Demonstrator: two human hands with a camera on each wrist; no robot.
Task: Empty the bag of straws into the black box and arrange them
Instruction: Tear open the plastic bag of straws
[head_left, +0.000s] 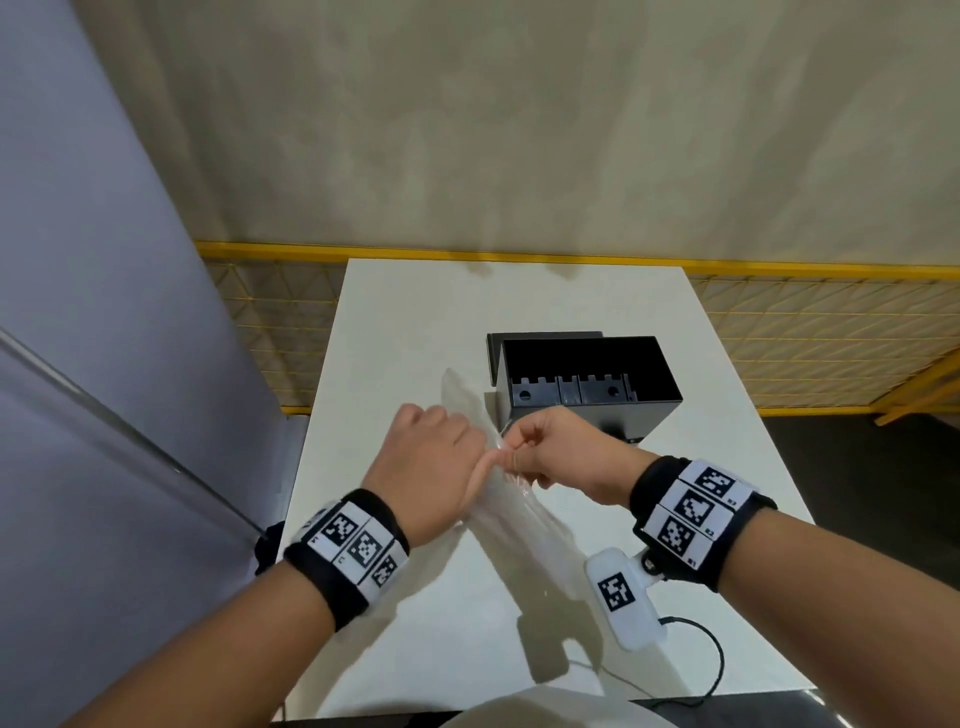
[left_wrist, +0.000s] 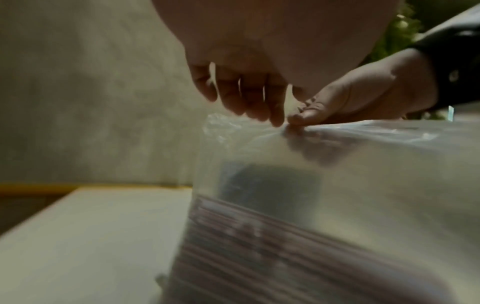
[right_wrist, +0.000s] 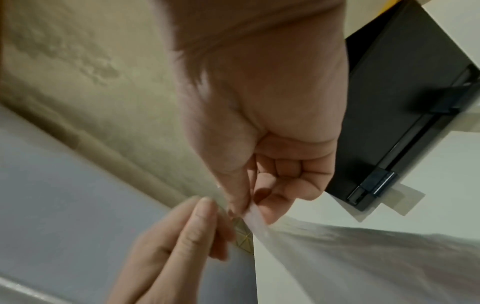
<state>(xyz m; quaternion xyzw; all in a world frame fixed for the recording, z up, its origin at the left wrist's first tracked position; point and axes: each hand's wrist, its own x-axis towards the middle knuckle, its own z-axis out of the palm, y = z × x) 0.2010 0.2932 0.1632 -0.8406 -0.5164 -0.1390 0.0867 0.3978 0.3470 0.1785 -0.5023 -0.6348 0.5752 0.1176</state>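
A clear plastic bag (head_left: 519, 525) stands on edge above the white table, slanting from near the box toward me. In the left wrist view, long thin straws (left_wrist: 246, 246) lie stacked in the lower part of the bag (left_wrist: 337, 164). My right hand (head_left: 511, 457) pinches the bag's top edge (right_wrist: 337, 257) between thumb and forefinger, the other fingers curled in. My left hand (head_left: 485, 457) is right beside it, fingers (left_wrist: 246, 98) nearly straight, a fingertip touching the same edge. The black box (head_left: 649, 421) stands open and empty just behind the hands, its side (right_wrist: 384, 102) close to my right wrist.
The white table (head_left: 415, 312) ends at a yellow mesh fence (head_left: 805, 338) behind and to the right. A grey panel (head_left: 104, 312) rises along the left. A flat black lid (head_left: 540, 338) stands behind the box. A black cable (head_left: 711, 660) loops near the front right edge.
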